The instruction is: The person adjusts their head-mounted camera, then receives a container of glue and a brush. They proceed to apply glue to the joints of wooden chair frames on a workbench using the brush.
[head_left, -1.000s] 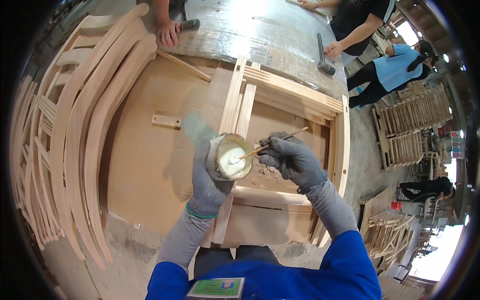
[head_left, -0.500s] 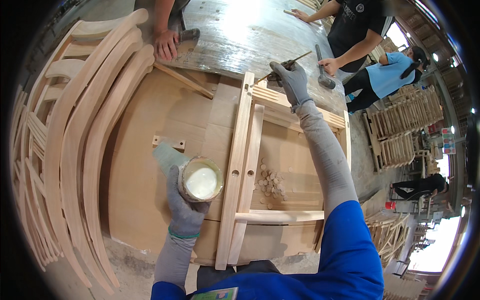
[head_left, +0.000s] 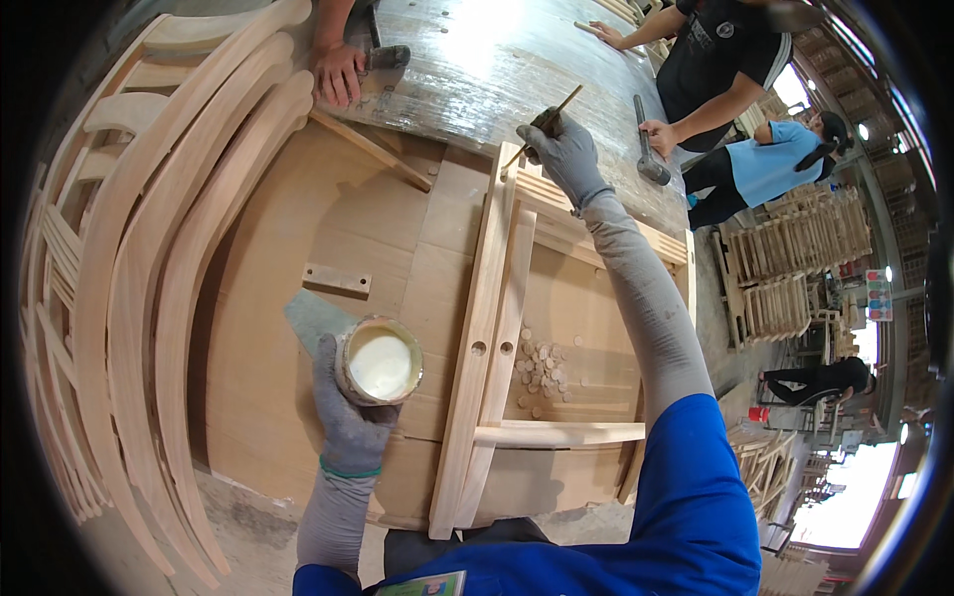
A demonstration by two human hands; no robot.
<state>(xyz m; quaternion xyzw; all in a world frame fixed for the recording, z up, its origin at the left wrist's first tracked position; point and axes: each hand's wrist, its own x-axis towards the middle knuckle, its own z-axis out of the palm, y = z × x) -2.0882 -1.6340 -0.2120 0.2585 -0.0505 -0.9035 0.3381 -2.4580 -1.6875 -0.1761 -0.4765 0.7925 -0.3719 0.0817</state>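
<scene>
Right hand pinches a stick; left hand clasps a glue pot; between their fingers, rail holes stand unfilled.

A furniture workshop or factory floor is shown by the wood all around. Curved wooden parts are piled at the left, and a wooden frame is laid on a cardboard-covered counter. A mallet is kept within a co-worker's reach. Slatted wooden pieces are stacked on the bare grey floor, and the large hall is lit by lamps.
</scene>
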